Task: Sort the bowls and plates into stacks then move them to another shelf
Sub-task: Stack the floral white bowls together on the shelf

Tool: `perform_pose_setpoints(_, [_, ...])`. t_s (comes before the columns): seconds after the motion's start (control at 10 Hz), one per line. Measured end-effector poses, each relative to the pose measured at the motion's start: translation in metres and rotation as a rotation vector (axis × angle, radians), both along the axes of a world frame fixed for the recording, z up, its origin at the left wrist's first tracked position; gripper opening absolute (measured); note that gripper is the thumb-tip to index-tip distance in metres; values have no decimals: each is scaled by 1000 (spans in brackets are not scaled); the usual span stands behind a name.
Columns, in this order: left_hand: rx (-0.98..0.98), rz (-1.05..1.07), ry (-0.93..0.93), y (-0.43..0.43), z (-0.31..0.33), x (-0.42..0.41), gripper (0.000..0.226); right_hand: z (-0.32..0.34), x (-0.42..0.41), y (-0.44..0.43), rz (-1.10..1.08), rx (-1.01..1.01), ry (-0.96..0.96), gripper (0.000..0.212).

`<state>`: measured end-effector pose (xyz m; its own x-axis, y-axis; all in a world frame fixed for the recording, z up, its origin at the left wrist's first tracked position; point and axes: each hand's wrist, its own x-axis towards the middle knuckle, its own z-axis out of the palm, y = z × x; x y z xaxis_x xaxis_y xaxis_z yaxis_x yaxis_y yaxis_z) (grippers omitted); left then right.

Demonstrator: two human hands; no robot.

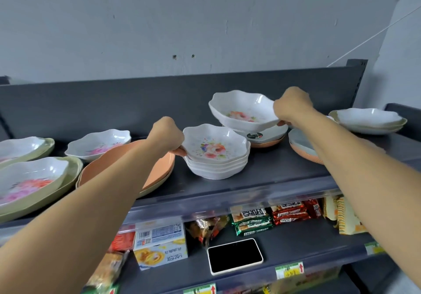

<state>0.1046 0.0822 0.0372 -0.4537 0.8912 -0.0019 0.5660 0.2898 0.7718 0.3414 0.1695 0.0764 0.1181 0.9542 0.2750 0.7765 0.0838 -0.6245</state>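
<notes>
A stack of small white scalloped bowls [216,154] with a flower print sits upright mid-shelf [262,168]. Behind it, a larger white floral bowl [243,109] is tilted above a white plate on an orange one [268,140]. At left, floral bowls rest in pale green plates [68,179], one bowl [98,144] stands alone, and orange plates [157,173] lie stacked. More dishes [369,120] sit at far right.
</notes>
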Motion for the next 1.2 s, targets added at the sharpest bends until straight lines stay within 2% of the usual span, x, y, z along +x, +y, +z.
perform_pose_setpoints(0.1, [15,-36,-52,-2,-3,-6,9,-8,-21,-9,44,-30,-49,26])
perform_pose_setpoints(0.3, [127,-27,79,-13,-2,-21,26,-25,-46,-12,89,-81,-95,23])
perform_pose_setpoints(0.6, [250,-116,279,-2,8,-8,25,-46,-51,-8,86,-160,-76,22])
perform_pose_setpoints(0.8, [330,-256,329,18,14,35,27,-33,-4,18,42,-119,-6,29])
perform_pose_setpoints(1.0, [353,-398,377,62,29,94,27,-27,91,68,-127,-90,11,24])
perform_pose_setpoints(1.2, [312,-485,424,115,29,153,23,-33,165,116,-215,-79,-182,29])
